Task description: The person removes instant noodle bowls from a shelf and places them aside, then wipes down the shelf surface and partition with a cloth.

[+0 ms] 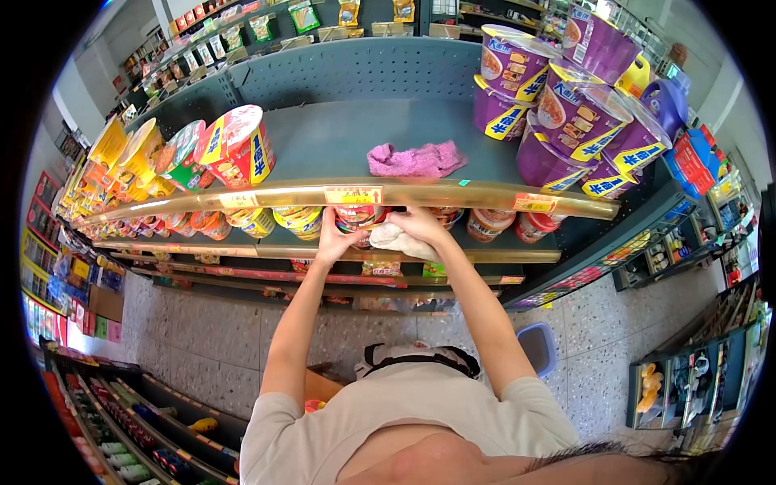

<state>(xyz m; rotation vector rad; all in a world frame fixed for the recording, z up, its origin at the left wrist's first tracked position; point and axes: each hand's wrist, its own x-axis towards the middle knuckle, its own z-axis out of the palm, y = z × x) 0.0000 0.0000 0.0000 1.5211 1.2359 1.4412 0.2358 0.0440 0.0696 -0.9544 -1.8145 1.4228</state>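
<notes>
On the second shelf, a red instant noodle cup (360, 217) sits between my two hands, its upper part hidden behind the shelf edge. My left hand (335, 240) wraps around its left side, thumb across the front. In my right hand (422, 225) is a crumpled whitish cloth (400, 240), held against the cup's right side. On the shelf above lies a bunched pink cloth (416, 160). A yellow price label (354, 196) is fixed to the shelf edge above the cup.
Purple noodle tubs (578, 113) are stacked at the upper right. A red noodle tub (238, 145) and other cups stand at the upper left. More cups (297, 221) line the second shelf. A blue bin (537, 349) stands on the floor, right of my body.
</notes>
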